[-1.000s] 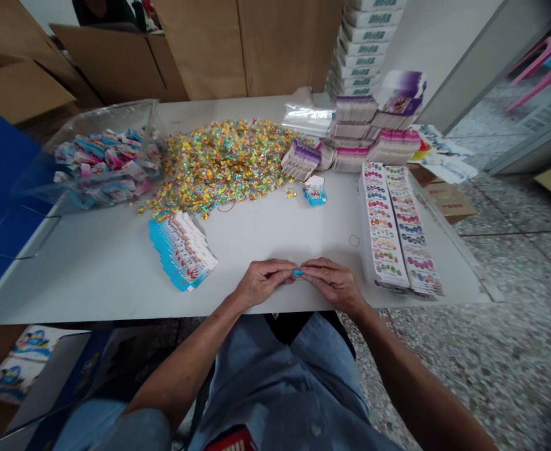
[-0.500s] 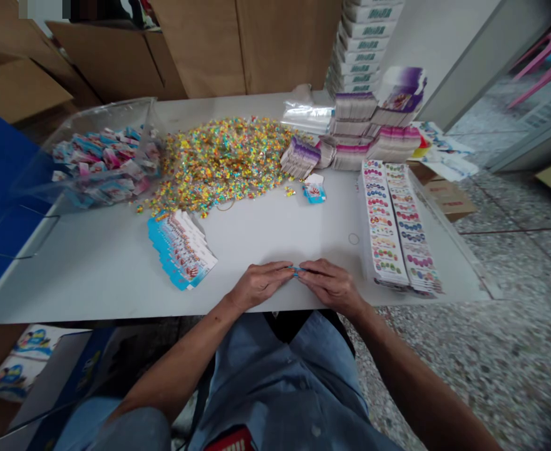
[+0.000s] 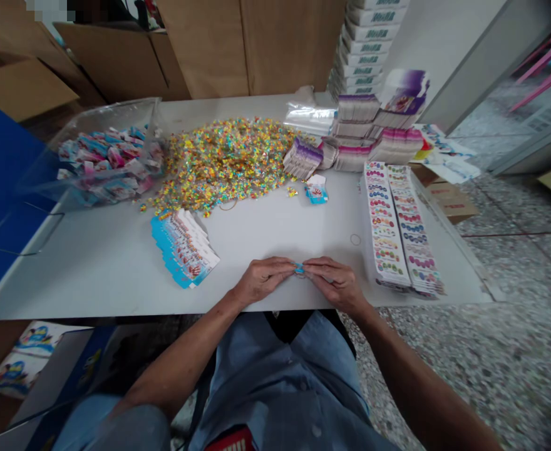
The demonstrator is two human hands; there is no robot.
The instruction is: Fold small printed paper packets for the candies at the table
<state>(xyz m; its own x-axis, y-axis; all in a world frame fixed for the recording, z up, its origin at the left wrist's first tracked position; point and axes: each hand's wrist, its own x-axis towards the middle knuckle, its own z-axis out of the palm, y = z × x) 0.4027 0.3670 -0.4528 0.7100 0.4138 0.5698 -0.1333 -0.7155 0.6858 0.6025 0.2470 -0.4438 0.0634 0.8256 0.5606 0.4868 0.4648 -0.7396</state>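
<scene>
A small blue piece (image 3: 298, 269), mostly hidden, sits pinched between the left hand (image 3: 263, 280) and right hand (image 3: 332, 284), just above the desk (image 3: 92, 282). Both grips are closed on it; a slack pinch could drop it, and too hard a squeeze could crease it. Beyond lie blue-edged printed cards (image 3: 185, 248) and a heap of multicoloured sachets (image 3: 223, 164).

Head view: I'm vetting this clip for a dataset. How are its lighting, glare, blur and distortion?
Head view: soft even light, faint shadows, glare on the clear plastic bag. Head view: wide-angle distortion bows the table edge. Head view: the speckled floor and right forearm blur toward the lower right corner; the left hand and right hand stay fairly sharp.
</scene>
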